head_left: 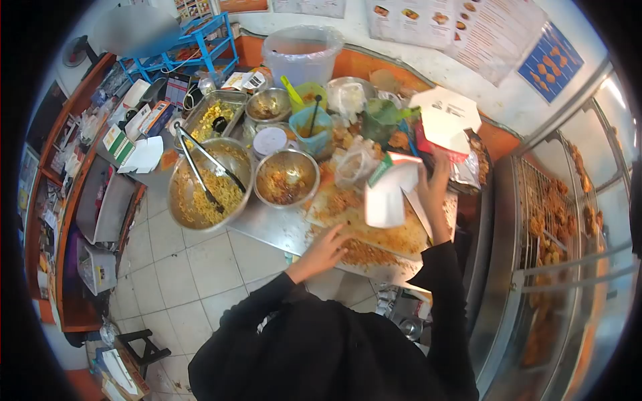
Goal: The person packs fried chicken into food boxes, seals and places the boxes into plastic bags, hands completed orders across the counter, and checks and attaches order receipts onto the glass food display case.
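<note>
My left hand [321, 252] is over the near edge of the crumb-covered board [401, 235], fingers apart and holding nothing. My right hand [436, 190] reaches up along the board's right side, its fingers at the lower edge of a red-and-white takeaway box [447, 123] with raised white flaps. They seem closed on that box, though their far side is hidden. Just left of this hand, a white paper box with green and red trim [390, 200] tilts above the board; whether the thumb touches it is unclear. A clear plastic bag [356, 162] lies behind it.
Left on the counter are a large steel bowl of noodles [194, 217] with tongs [204, 157] across it and a smaller bowl of sauce-like food [287, 178]. Behind stand a blue tub [311, 130] and a lined bucket [301, 60]. A glass cabinet with fried food [552, 214] borders the right.
</note>
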A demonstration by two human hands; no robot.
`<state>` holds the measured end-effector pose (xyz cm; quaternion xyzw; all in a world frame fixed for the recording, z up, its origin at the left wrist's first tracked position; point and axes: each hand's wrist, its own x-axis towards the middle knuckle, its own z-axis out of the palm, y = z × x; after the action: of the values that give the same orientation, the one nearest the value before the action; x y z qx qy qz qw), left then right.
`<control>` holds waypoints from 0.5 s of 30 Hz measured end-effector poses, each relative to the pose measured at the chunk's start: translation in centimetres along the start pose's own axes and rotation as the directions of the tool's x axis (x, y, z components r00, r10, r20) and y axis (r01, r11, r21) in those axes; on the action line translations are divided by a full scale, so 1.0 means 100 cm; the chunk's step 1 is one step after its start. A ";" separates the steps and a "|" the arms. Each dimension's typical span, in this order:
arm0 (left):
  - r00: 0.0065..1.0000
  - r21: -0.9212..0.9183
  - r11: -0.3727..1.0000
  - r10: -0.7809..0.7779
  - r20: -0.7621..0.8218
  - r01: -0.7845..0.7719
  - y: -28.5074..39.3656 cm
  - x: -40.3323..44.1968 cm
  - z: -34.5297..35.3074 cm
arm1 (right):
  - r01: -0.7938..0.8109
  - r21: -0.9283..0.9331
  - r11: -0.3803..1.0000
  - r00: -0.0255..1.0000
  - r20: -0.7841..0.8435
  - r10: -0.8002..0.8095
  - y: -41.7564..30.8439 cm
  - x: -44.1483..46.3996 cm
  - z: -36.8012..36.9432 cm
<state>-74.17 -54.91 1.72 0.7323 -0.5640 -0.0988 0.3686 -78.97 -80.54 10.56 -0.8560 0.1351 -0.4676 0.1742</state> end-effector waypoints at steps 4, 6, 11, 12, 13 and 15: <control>0.995 -0.291 0.955 0.071 0.064 -0.050 -0.020 0.012 -0.009 | 0.228 -0.006 0.974 0.952 0.210 -0.222 -0.039 0.087 0.053; 0.983 -0.341 0.940 0.091 0.161 -0.031 -0.029 0.019 -0.018 | 0.321 -0.037 0.947 0.871 0.405 -0.279 -0.048 0.122 0.105; 0.952 -0.618 0.783 0.237 0.195 -0.068 -0.057 0.026 -0.034 | 0.523 -0.280 0.805 0.771 0.557 -0.308 0.002 0.159 0.230; 0.940 -0.628 0.776 0.252 0.231 -0.054 -0.065 0.024 -0.031 | 0.463 -0.375 0.803 0.732 0.673 -0.108 0.009 0.160 0.239; 0.927 -0.638 0.769 0.265 0.266 -0.036 -0.068 0.027 -0.040 | 0.416 -0.472 0.777 0.656 0.747 0.103 0.020 0.158 0.248; 0.896 -0.663 0.744 0.235 0.376 0.082 -0.077 0.028 -0.053 | 0.429 -0.458 0.779 0.421 0.864 0.276 0.044 0.171 0.258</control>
<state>-64.43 -54.45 1.22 0.4873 -0.5896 -0.4380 0.4723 -48.42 -86.79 8.59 -0.9788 0.1230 0.1316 -0.0970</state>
